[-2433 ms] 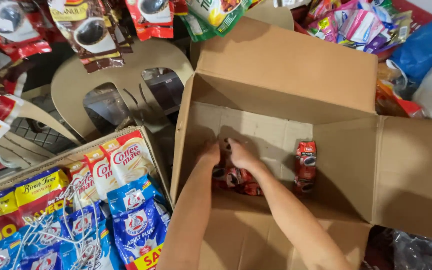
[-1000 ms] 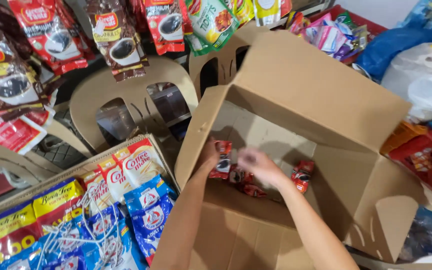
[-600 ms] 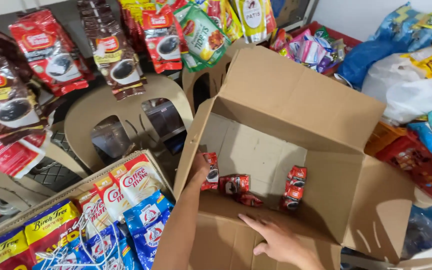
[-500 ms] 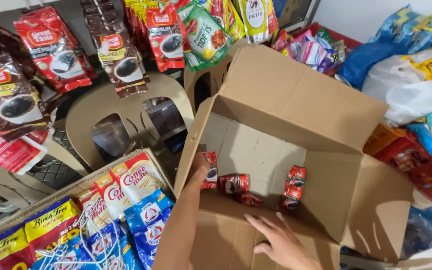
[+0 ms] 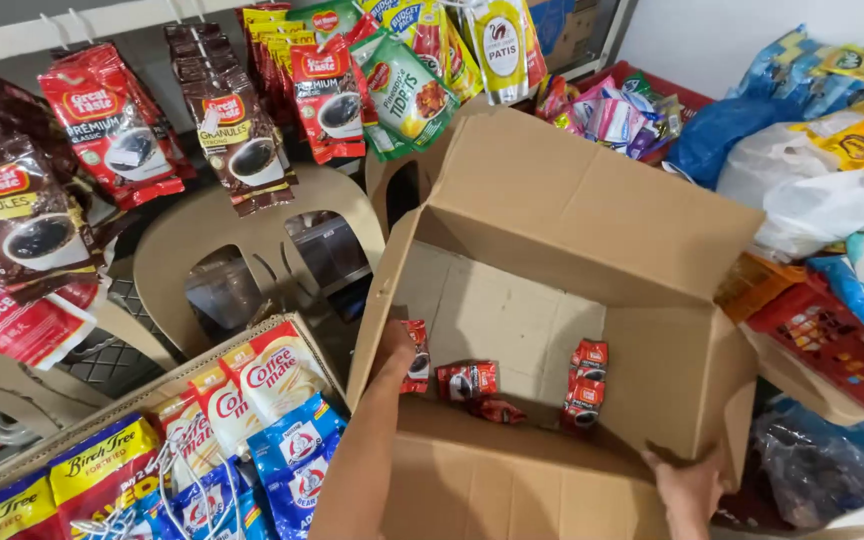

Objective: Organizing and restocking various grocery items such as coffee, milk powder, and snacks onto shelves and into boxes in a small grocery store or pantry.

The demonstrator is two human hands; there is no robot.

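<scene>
An open cardboard box (image 5: 592,200) stands in front of me with its flaps up. My left hand (image 5: 390,348) reaches in along the left wall and holds a small red coffee sachet (image 5: 416,358) upright against it. My right hand (image 5: 689,488) grips the near right edge of the box. On the box floor lie two more red sachets (image 5: 468,381), and another pair (image 5: 586,384) leans on the right wall.
A beige plastic chair (image 5: 252,235) stands left of the box. Coffee packs (image 5: 112,130) hang above it. A low carton (image 5: 252,400) of creamer and milk powder packs sits at lower left. Plastic bags (image 5: 812,200) and a red crate (image 5: 832,340) crowd the right.
My right hand has come out of the middle of the box, leaving sachets there, and now grips its near right edge. My left hand stays at the left wall.
</scene>
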